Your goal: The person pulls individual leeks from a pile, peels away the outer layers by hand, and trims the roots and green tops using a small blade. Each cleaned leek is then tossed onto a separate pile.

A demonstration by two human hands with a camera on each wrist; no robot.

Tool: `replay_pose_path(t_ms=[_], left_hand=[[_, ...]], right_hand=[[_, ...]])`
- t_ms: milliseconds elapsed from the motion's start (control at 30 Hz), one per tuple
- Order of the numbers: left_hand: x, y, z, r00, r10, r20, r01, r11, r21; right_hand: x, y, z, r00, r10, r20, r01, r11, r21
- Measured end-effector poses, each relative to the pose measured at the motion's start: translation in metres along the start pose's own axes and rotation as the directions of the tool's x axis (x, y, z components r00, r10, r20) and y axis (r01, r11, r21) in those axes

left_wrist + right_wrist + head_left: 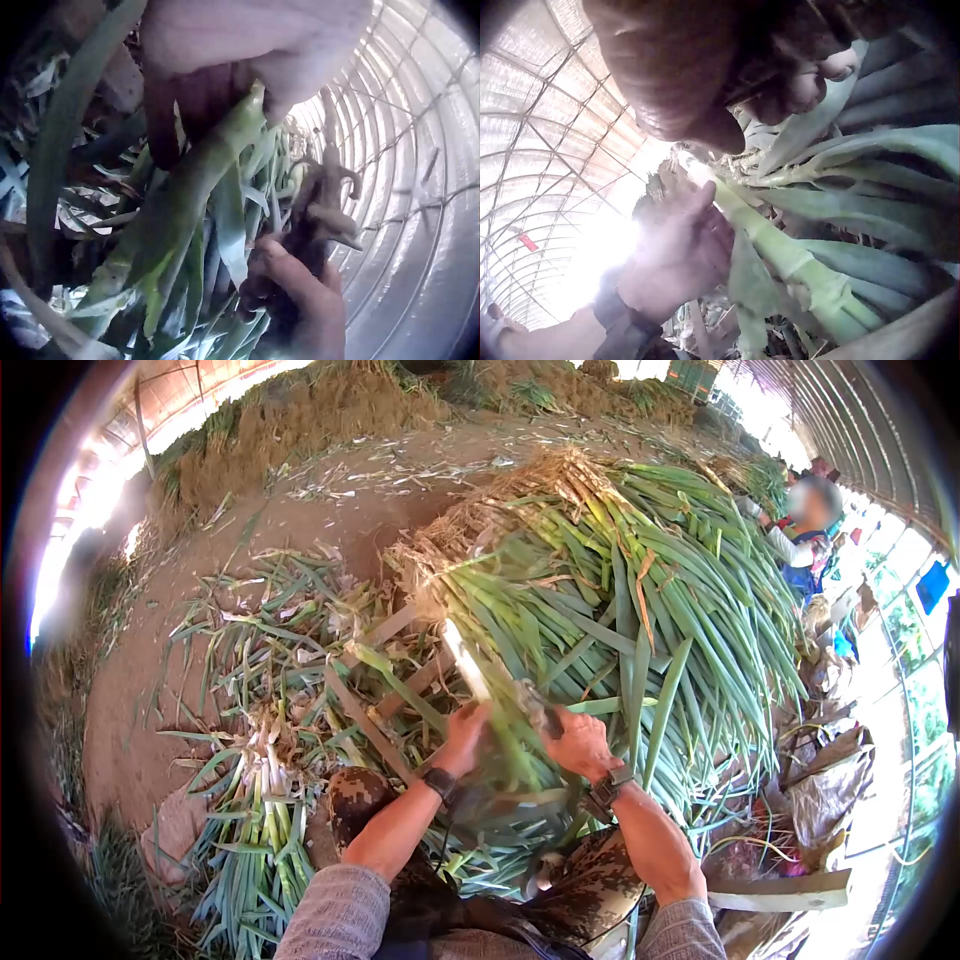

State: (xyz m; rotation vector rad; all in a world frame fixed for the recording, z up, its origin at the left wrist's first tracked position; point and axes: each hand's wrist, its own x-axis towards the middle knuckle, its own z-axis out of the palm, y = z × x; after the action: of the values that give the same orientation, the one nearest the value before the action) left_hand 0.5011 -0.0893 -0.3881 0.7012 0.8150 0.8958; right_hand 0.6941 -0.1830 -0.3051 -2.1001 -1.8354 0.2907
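My left hand point(465, 738) grips a long green onion point(465, 660) by its stalk, the white part pointing up and away. In the right wrist view, the fingers of that hand point(679, 255) lie round the pale part of the stalk point(761, 232). Close on the right, my right hand point(582, 745) is curled round something dark and blurred. The left wrist view shows this hand point(300, 292) pinching a dark, ragged piece point(311, 202) with curled ends; what it is cannot be told. Green leaves point(180, 202) hang below the left hand in that view.
A large pile of green onions point(690, 590) lies ahead and right. Loose leaves point(270, 610) cover the ground at left, beside a smaller bunch of onions point(270, 810). A wooden board point(780, 890) is at lower right. Another person point(805, 545) is at the far right.
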Motion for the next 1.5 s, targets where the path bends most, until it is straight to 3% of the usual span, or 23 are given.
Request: replay_pose_path(t_ms=[100,267,533,600,700,800,833,900,933,967,1100,1167,1233,1300,1367,1433,1500], left_hand=[[0.016,-0.014,-0.016,0.999,-0.01,-0.031,0.014,0.992,0.127],[0.015,-0.018,-0.022,1.0,-0.018,-0.017,0.02,0.993,0.114],[0.015,-0.015,-0.02,0.998,-0.054,0.019,0.052,0.996,0.072],[0.012,-0.015,-0.02,0.992,-0.068,0.109,0.057,0.993,0.1],[0.007,-0.01,-0.019,0.982,-0.099,0.159,0.094,0.995,0.041],[-0.002,0.0,-0.01,0.985,-0.127,0.121,0.12,0.991,0.06],[-0.002,-0.001,-0.011,0.986,-0.124,0.115,0.118,0.991,0.06],[-0.001,-0.001,-0.012,0.995,-0.051,0.091,0.053,0.998,-0.027],[-0.003,0.004,-0.011,0.995,-0.047,0.091,0.049,0.998,-0.027],[-0.006,0.008,-0.009,0.991,-0.047,0.123,0.059,0.994,-0.091],[-0.018,0.024,-0.005,0.969,-0.026,0.246,0.089,0.965,-0.245],[-0.002,0.006,-0.018,0.978,0.019,0.21,0.043,0.957,-0.285],[0.006,0.005,-0.026,0.983,0.062,0.175,-0.003,0.948,-0.32],[0.0,0.016,-0.026,0.949,0.007,0.315,0.134,0.897,-0.421],[-0.005,0.036,-0.019,0.953,0.037,0.3,0.088,0.915,-0.395],[-0.003,0.062,-0.018,0.991,0.132,0.033,-0.11,0.92,-0.377],[0.032,0.078,-0.052,0.966,0.255,-0.052,-0.253,0.878,-0.407]], right_hand=[[0.0,0.0,-0.002,0.998,0.01,0.055,-0.005,0.997,-0.083],[-0.002,-0.004,-0.008,0.984,-0.106,0.144,0.1,0.994,0.047],[0.007,-0.018,-0.014,0.995,-0.016,0.1,0.012,0.999,0.042],[0.008,-0.018,-0.009,0.998,0.002,0.068,-0.006,0.998,0.061],[0.015,-0.015,-0.005,0.994,-0.052,0.098,0.042,0.995,0.093],[0.019,-0.02,-0.01,0.991,-0.02,0.13,0.013,0.998,0.054],[0.018,-0.021,-0.009,0.99,-0.076,0.119,0.068,0.995,0.07],[0.017,-0.024,-0.008,0.985,-0.135,0.108,0.126,0.988,0.088],[0.016,-0.028,-0.012,0.993,-0.069,0.094,0.059,0.993,0.105],[0.016,-0.03,-0.015,0.997,-0.003,0.081,-0.007,0.992,0.123],[0.017,-0.024,-0.011,0.991,-0.062,0.116,0.045,0.988,0.147],[0.018,-0.022,-0.009,0.944,0.005,0.329,0.022,0.997,-0.079],[0.015,-0.023,-0.016,0.967,0.018,0.255,-0.008,0.999,-0.038],[0.011,-0.023,-0.018,0.98,0.032,0.195,-0.032,0.999,0.0],[0.005,-0.021,-0.015,0.993,-0.11,-0.032,0.114,0.979,0.172],[-0.004,-0.019,-0.017,0.986,-0.162,0.028,0.152,0.965,0.215],[-0.01,-0.017,-0.018,0.952,-0.235,0.195,0.203,0.964,0.172]])
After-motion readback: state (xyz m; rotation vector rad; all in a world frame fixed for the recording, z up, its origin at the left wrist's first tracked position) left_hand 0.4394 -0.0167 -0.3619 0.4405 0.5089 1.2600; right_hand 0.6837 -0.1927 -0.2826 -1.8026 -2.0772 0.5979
